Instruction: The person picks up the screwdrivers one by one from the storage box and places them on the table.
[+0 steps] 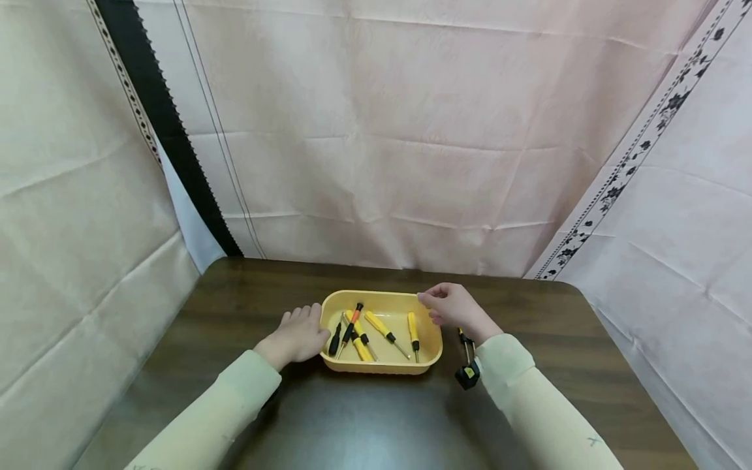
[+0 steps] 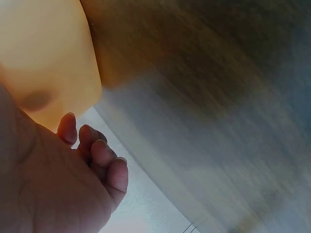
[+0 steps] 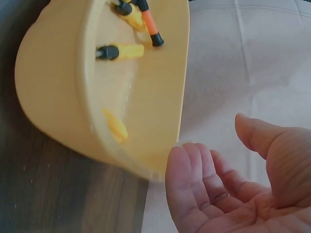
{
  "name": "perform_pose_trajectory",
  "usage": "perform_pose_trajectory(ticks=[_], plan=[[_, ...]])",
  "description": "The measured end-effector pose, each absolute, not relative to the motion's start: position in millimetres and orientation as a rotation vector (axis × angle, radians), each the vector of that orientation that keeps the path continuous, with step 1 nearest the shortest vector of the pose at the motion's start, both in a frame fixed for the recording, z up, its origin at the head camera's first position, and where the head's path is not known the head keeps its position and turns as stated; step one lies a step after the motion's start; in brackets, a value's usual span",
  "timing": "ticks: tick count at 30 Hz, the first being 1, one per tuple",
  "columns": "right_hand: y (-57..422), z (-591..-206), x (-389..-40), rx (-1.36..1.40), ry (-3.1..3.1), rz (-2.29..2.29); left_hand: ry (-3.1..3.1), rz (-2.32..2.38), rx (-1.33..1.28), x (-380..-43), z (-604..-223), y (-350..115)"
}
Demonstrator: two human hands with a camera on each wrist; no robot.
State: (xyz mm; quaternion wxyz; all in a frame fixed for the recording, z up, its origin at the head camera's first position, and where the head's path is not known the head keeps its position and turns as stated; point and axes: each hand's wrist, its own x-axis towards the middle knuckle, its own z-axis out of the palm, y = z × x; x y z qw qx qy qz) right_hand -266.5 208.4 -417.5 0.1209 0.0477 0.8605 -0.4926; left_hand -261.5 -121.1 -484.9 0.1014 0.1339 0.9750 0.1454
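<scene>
A shallow yellow plastic basket (image 1: 382, 373) stands on the table between my hands. Inside lie several screwdrivers: yellow-handled ones such as this screwdriver (image 1: 377, 322), an orange-and-black screwdriver (image 1: 355, 318) and a black-handled screwdriver (image 1: 334, 342). At the basket's left end is my left hand (image 1: 301, 334), back up, its fingers relaxed beside the wall. My right hand (image 1: 455, 305) is at the far right corner; in the right wrist view its loosely bent fingertips (image 3: 178, 154) overlap the rim. The thumb stands apart from them, with nothing between.
A small black-and-yellow object (image 1: 468, 373) lies on the table right of the basket, partly covered by my right sleeve (image 1: 506, 362). The dark wooden table (image 1: 364, 418) has rounded far corners. Pale cloth (image 1: 376, 143) hangs behind it and on both sides.
</scene>
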Motion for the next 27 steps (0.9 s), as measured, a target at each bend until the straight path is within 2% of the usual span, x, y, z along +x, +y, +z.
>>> perform_pose_trajectory(ticks=[14,27], plan=[[172,-438,-264,0.023,2.435,-1.428,2.878,0.42,0.392,-260,-481,-123],[149,-460,-266,-0.03,2.586,-1.143,2.873,0.407,0.379,-260,-483,-121]])
